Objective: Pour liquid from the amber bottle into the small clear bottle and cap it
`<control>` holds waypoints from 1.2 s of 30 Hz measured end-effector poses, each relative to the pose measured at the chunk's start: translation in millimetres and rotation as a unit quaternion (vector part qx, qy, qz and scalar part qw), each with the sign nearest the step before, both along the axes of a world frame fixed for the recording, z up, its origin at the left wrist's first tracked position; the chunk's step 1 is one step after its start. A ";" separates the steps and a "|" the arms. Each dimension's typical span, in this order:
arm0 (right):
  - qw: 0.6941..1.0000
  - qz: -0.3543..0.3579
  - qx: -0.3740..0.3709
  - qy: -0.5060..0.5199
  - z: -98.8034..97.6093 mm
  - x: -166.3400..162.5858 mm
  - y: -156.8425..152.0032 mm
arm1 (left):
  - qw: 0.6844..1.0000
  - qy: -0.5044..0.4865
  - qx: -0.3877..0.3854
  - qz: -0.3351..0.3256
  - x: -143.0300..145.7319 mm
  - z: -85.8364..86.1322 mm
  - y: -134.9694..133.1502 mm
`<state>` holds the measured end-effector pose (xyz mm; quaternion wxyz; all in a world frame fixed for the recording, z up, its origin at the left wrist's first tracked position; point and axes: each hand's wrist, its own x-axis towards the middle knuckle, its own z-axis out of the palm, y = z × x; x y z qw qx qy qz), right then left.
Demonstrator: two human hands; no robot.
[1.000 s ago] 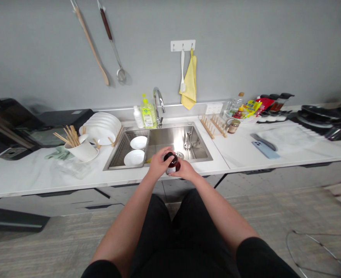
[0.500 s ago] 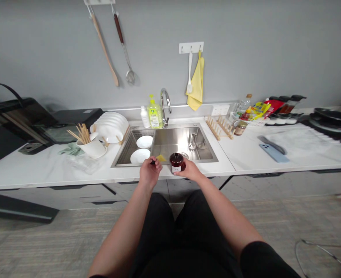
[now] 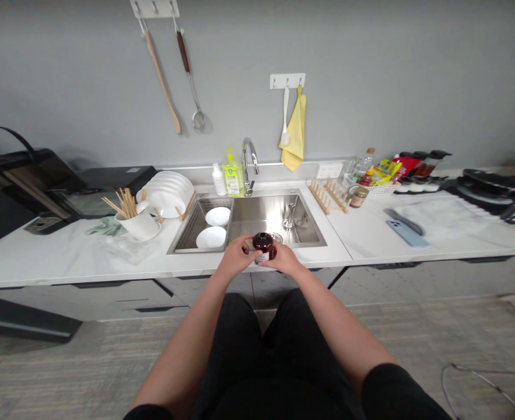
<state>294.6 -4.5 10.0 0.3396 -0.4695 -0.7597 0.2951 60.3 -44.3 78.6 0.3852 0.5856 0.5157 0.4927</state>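
Note:
A dark brown, glossy bottle (image 3: pixel 263 241) with a white label stands upright at the sink's front edge, a small round opening on its top. My right hand (image 3: pixel 282 257) is wrapped round its right side, with the thumb on the front. From the left, my left hand (image 3: pixel 238 255) is closed against the bottle, its thumb on the label. A small dark thing shows inside the curled left fingers, too hidden to name. Behind both hands lies the steel sink (image 3: pixel 257 210), with two white bowls (image 3: pixel 212 237) in its left rack.
Soap bottles (image 3: pixel 233 175) stand beside the faucet (image 3: pixel 249 163). White plates (image 3: pixel 167 195) and a mug of chopsticks (image 3: pixel 139 224) are on the left. To the right are a wooden rack (image 3: pixel 329 195), a lidded jar (image 3: pixel 358 197) and a blue phone (image 3: pixel 406 233).
My left hand has moved right, from beside the bottle to touching it. A small black thing showed in its fingers before. My right hand stays on the bottle.

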 end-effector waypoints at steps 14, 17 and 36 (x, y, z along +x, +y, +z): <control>0.991 0.106 -0.016 0.078 5.0 1.2 9.5 | 0.964 0.239 0.101 0.058 10.1 -9.8 3.2; 0.985 0.112 -0.042 0.121 3.2 9.9 17.3 | 0.965 0.225 0.092 0.098 -14.4 1.7 1.1; 0.974 0.079 -0.086 0.196 -16.1 24.0 27.5 | 0.843 0.316 -0.036 0.433 -287.1 12.4 58.9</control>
